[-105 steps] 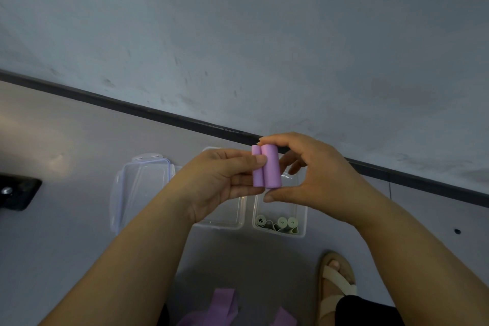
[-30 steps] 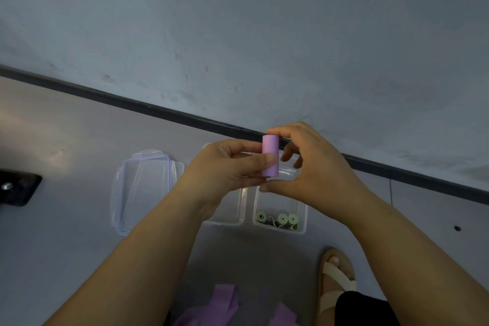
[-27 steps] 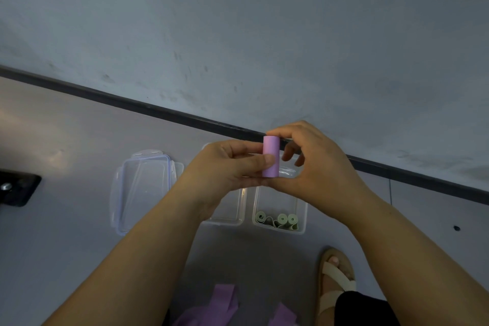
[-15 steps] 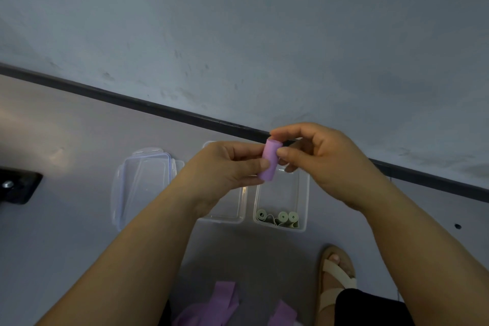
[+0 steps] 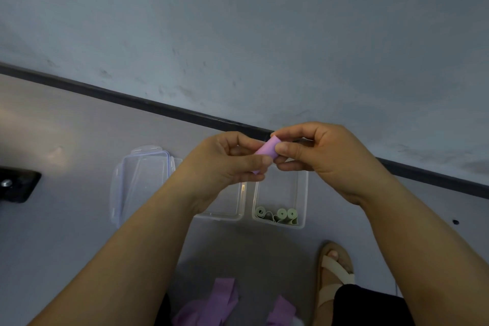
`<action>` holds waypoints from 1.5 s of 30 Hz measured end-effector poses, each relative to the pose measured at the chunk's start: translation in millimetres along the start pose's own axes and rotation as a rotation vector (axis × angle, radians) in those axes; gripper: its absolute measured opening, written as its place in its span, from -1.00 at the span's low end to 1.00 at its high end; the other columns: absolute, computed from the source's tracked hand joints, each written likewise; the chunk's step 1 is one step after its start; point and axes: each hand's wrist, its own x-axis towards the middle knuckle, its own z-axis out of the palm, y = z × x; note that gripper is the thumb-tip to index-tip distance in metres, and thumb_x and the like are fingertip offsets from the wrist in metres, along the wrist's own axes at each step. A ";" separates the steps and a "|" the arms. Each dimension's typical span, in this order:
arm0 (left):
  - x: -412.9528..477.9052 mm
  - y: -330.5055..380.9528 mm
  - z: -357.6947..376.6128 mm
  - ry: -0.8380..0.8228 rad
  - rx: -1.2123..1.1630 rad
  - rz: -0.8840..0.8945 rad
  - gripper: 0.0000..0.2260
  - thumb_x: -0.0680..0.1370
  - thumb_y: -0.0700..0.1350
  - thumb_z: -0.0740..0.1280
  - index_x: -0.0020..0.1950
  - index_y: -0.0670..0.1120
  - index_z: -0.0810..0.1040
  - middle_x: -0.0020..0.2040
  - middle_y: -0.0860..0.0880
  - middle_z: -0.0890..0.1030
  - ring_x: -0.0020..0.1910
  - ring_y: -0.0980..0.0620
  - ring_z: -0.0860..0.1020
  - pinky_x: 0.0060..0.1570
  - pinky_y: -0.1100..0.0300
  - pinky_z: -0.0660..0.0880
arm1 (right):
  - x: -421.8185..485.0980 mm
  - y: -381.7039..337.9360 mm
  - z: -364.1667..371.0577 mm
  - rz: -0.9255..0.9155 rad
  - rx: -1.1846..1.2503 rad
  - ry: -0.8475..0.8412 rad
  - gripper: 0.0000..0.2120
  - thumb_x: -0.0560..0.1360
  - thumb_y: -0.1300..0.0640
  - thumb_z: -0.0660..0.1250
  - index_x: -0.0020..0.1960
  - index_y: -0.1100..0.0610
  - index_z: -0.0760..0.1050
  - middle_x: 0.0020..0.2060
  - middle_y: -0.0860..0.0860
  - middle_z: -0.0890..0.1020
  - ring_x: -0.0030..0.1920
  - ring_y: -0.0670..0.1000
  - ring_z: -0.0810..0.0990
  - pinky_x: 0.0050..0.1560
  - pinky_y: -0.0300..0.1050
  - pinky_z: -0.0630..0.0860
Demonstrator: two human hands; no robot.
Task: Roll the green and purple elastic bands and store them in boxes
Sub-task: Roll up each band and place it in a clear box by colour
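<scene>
Purple roll (image 5: 265, 151), pinched between both hands' fingers (image 5: 284, 146)

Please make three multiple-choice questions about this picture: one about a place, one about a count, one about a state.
1. Where are the green rolls?
A. in the right box
B. on the lid
C. in a hand

2. How many green roll ends show there?
A. one
B. three
C. six

3. How is the purple band held?
A. flat and open
B. rolled up, between the left hand and right hand
C. lying in a box

Answers: 1 A, they lie at its near end. 2 B, three spirals show. 3 B, fingers of both hands pinch the roll.
</scene>
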 end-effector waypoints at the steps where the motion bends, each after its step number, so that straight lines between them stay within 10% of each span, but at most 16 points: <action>1: 0.3 -0.2 -0.9 -0.004 -0.022 -0.019 -0.77 0.20 -0.19 0.44 -0.17 -0.16 0.58 -0.27 -0.08 0.68 -0.30 0.03 0.64 -0.17 0.20 0.62 | 0.0 0.2 -0.2 0.000 0.007 0.001 -0.83 0.33 0.18 0.40 -0.09 0.03 0.57 -0.26 -0.06 0.68 -0.24 -0.07 0.69 -0.27 -0.35 0.55; 22: -11.6 -42.1 -71.6 -0.078 0.016 -0.377 -0.72 0.28 -0.19 0.42 -0.03 -0.19 0.60 -0.09 -0.18 0.67 -0.12 -0.06 0.66 -0.08 0.14 0.62 | 11.9 44.2 60.5 0.056 -0.218 -0.174 -0.80 0.37 0.26 0.45 -0.06 0.05 0.57 -0.18 -0.09 0.64 -0.23 -0.17 0.65 -0.20 -0.37 0.56; 29: 12.2 -105.2 -117.6 0.228 0.269 -0.510 -0.94 0.56 -0.23 0.27 -0.04 -0.18 0.53 -0.09 -0.16 0.60 -0.20 -0.03 0.59 -0.15 0.17 0.56 | 50.6 121.0 87.4 0.097 -0.572 -0.169 -0.81 0.40 0.19 0.44 0.00 0.05 0.58 -0.19 -0.18 0.53 -0.17 -0.21 0.55 -0.16 -0.41 0.49; 34: 39.2 -170.3 -148.0 0.386 0.312 -0.659 -0.87 0.55 -0.26 0.24 0.04 -0.26 0.53 -0.14 -0.14 0.54 -0.27 -0.04 0.53 -0.16 0.10 0.55 | 88.5 180.5 107.1 0.021 -0.774 -0.189 -0.81 0.38 0.17 0.47 -0.02 0.15 0.61 -0.16 -0.04 0.53 -0.17 -0.10 0.49 -0.19 -0.49 0.32; 40: 78.2 -214.1 -158.2 0.482 0.373 -0.616 -0.72 0.53 -0.15 0.28 0.22 -0.21 0.50 0.15 -0.22 0.59 0.11 -0.20 0.58 0.14 -0.08 0.52 | 128.4 230.8 137.4 0.065 -0.807 -0.193 -0.79 0.41 0.15 0.44 0.01 0.21 0.60 -0.09 0.05 0.53 -0.09 -0.01 0.50 -0.14 -0.29 0.29; 45: 93.9 -225.5 -158.6 0.482 0.314 -0.619 -0.69 0.56 -0.19 0.28 0.29 -0.23 0.46 0.08 -0.27 0.60 -0.07 -0.21 0.61 0.10 -0.07 0.54 | 144.3 266.9 161.8 0.111 -0.811 -0.259 -0.79 0.43 0.15 0.43 0.02 0.22 0.62 -0.03 0.15 0.57 -0.03 0.11 0.55 -0.19 -0.34 0.21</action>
